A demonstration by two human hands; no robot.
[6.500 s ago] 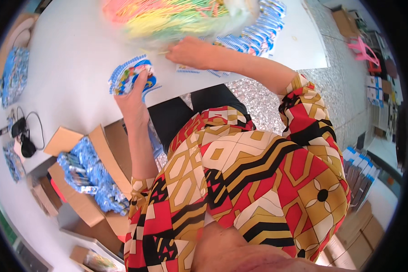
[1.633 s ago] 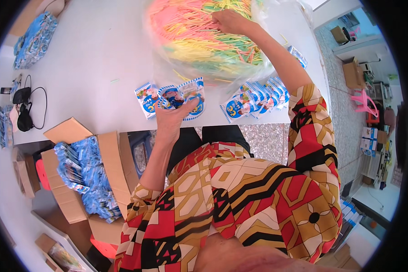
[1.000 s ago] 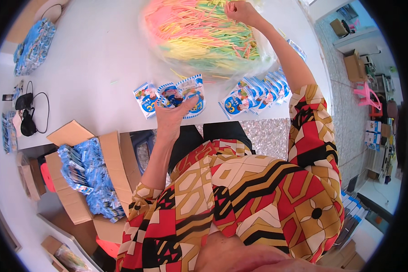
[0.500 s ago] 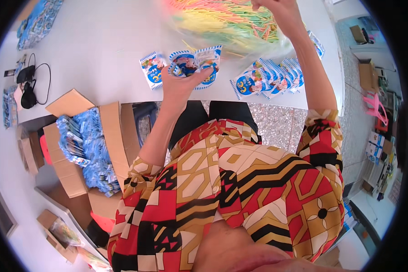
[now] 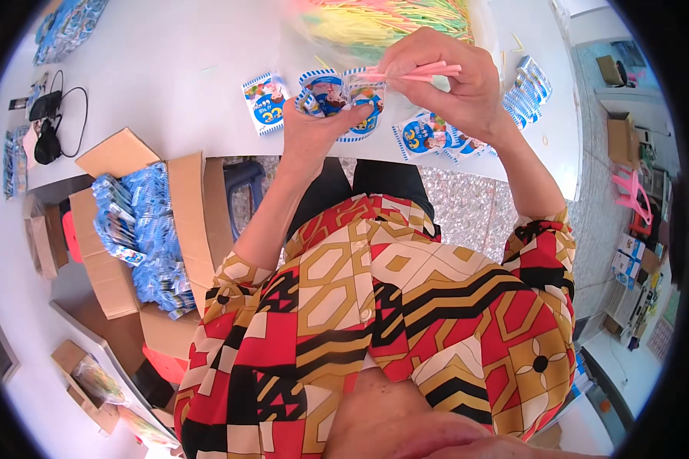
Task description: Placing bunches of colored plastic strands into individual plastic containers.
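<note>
My left hand [image 5: 308, 138] is closed on a blue-and-white printed packet [image 5: 328, 93], whose top spreads apart. My thumb presses on its front at the right. Just above the packet's right edge, my right hand [image 5: 453, 86] pinches a small bunch of thin pink sticks [image 5: 429, 71], their left ends over the packet. Another flat packet [image 5: 266, 105] lies on the table by my left fingers. Below my right hand is an overlapping row of similar packets [image 5: 422, 136], partly covered by it. More packets [image 5: 527, 93] lie fanned out to the right.
A clear bag of yellow, pink and green sticks [image 5: 390, 23] lies at the table's far side. An open cardboard box [image 5: 191, 222] full of blue packets [image 5: 157, 229] stands at my left. A black corded device [image 5: 47, 145] and more packets [image 5: 69, 30] are on the table's left.
My right hand has come back from the bag toward the packet, bringing pink sticks. My left hand still holds the packet, shifted slightly right.
</note>
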